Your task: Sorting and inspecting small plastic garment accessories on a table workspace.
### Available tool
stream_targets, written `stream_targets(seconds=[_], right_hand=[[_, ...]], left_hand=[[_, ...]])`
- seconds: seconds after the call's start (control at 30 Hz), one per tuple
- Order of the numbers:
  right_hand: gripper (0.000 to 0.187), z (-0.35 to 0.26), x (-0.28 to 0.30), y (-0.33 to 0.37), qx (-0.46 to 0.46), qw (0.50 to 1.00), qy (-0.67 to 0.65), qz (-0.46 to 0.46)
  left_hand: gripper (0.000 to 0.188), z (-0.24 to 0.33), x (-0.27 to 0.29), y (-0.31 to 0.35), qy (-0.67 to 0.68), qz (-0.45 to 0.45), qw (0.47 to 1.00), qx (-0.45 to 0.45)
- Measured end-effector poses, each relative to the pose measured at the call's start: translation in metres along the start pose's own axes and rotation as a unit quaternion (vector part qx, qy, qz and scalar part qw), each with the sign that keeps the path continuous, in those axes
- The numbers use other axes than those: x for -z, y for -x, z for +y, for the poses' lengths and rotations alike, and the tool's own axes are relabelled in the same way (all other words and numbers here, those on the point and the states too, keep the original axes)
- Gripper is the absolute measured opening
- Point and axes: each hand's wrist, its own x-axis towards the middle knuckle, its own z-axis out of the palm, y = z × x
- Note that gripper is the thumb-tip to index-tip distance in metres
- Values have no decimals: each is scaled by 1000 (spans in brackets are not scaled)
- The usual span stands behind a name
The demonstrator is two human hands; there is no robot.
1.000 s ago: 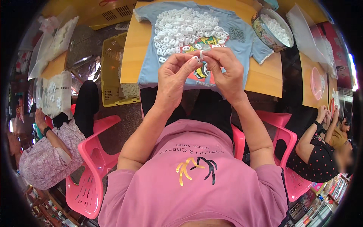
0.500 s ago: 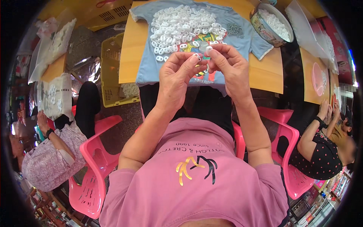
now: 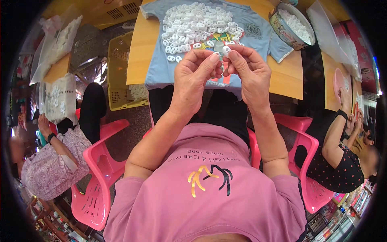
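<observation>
Above the near edge of a light blue T-shirt, my two hands meet almost fingertip to fingertip. My right hand pinches a small white oval piece with holes between thumb and forefinger. A second small white piece is in the closed thumb and forefinger of my left hand; its shape is mostly hidden by the fingers. Just beyond them a large heap of white two-holed oval pieces lies on the shirt, several loose ones at its near edge.
The shirt covers a wooden table. At the table's far right stands a round tin of small white pieces. A yellow crate is on the floor at left. Pink chairs and seated people flank me on both sides.
Both hands have shifted slightly right, and the pieces in the fingers have come closer together. At right, a person's hand has moved up to the pink basin.
</observation>
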Motion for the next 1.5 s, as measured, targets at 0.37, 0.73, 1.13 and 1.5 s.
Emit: stream_targets(seconds=[0.37,0.73,1.13,1.5], right_hand=[[25,-1,-1,3,-7,1000,1,-1],[25,-6,-1,4,-89,990,-103,-20],[25,-5,-3,5,-48,997,-53,0],[24,-9,-11,9,39,996,80,2]], left_hand=[[16,2,-5,2,-53,22,998,-38],[15,2,-4,3,-42,23,998,-43],[16,2,-3,2,-45,28,998,-41],[16,1,-1,3,-64,31,996,-53]])
